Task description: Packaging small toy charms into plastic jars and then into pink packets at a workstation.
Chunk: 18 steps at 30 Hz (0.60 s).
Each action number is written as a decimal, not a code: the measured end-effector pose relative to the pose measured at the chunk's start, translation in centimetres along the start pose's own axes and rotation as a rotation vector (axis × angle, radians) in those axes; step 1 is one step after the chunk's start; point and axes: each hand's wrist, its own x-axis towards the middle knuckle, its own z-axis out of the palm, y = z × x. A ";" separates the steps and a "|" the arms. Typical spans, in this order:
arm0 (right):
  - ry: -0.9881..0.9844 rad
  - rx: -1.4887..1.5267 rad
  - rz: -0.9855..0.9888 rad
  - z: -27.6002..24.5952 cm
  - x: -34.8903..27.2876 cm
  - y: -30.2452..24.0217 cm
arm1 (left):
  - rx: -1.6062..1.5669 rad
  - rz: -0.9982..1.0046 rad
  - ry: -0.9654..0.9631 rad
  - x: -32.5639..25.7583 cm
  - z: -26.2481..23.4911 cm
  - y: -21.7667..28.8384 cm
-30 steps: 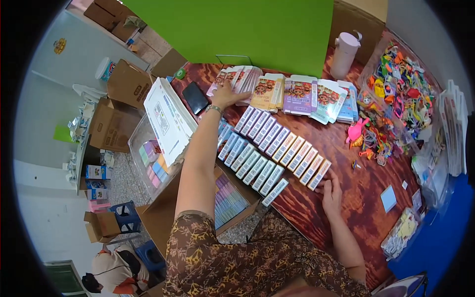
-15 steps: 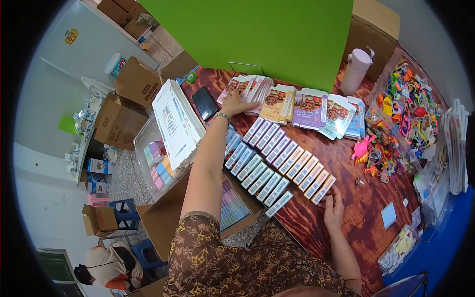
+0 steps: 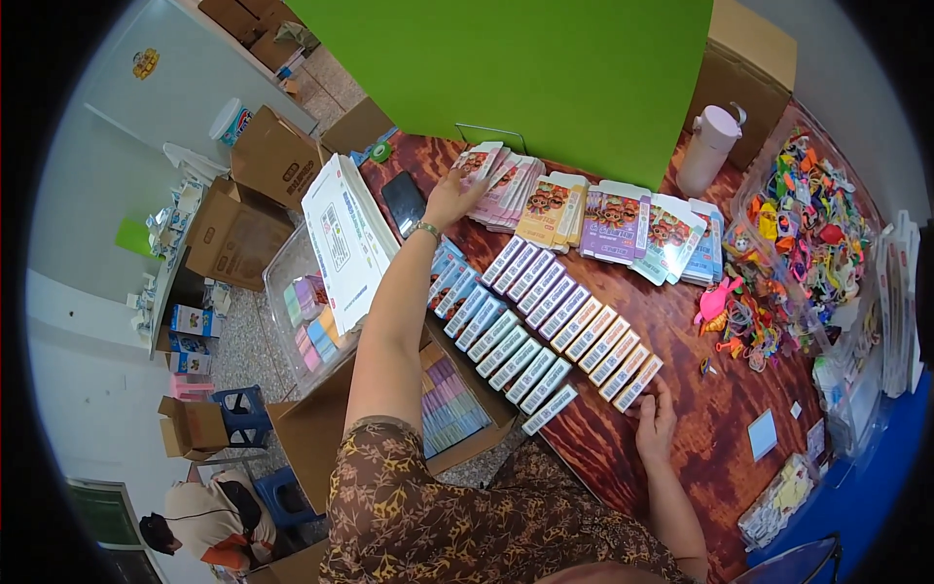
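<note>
My left hand (image 3: 451, 200) reaches to the back of the table, fingers and thumb closed on the left part of a fanned pile of flat pink cartons (image 3: 514, 198). My right hand (image 3: 658, 425) rests open at the near right end of the packed small boxes, fingertips against the last orange-edged box (image 3: 637, 384). The boxes stand in two slanting rows: purple and orange ones in one, blue boxes (image 3: 479, 319) and green boxes (image 3: 523, 366) in the other. Right of the pink pile lie yellow cartons (image 3: 551, 209), purple cartons (image 3: 613, 222), green cartons (image 3: 669, 234) and blue cartons (image 3: 707, 248).
A black phone (image 3: 403, 202) and stacked white sheets (image 3: 342, 243) lie left. Below my left arm an open cardboard box (image 3: 316, 428) holds pastel packs. A pink bottle (image 3: 708, 151) and a clear bin of colourful trinkets (image 3: 817, 209) stand right. Another person (image 3: 216, 521) bends at lower left.
My left hand has drawn its spread thumb and fingers in on the pink cartons, whose left part now sits apart from the rest. My right hand stays at the row's end.
</note>
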 end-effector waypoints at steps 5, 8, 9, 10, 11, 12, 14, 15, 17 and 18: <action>0.013 -0.011 0.027 -0.1 -0.1 0.2 | 0.035 -0.033 0.065 1.1 -0.2 1.0; -0.003 -0.005 0.028 0.3 -0.2 -0.3 | 0.214 0.016 0.060 1.7 -0.4 -0.1; 0.002 -0.008 0.028 0.2 -0.1 -0.3 | 0.210 0.020 0.057 1.9 -0.3 0.3; 0.005 -0.002 0.031 0.1 -0.1 -0.2 | 0.187 0.028 -0.018 2.2 -0.2 0.8; 0.008 0.004 0.034 0.0 -0.1 -0.2 | 0.164 0.036 -0.094 2.4 -0.1 1.3; 0.011 0.004 0.036 0.0 -0.1 -0.2 | 0.164 0.038 -0.097 2.6 -0.2 1.4; 0.004 -0.015 0.024 -0.1 -0.1 -0.2 | 0.269 0.083 -0.160 3.0 -0.7 1.4; 0.002 -0.010 0.025 0.0 -0.1 -0.3 | 0.283 0.081 -0.169 3.2 -0.9 0.7; -0.003 0.000 0.019 0.1 -0.2 -0.6 | 0.270 0.102 -0.166 3.3 -1.1 -0.3; 0.001 0.001 0.021 0.1 -0.2 -0.4 | 0.246 0.130 -0.166 3.5 -0.9 -0.3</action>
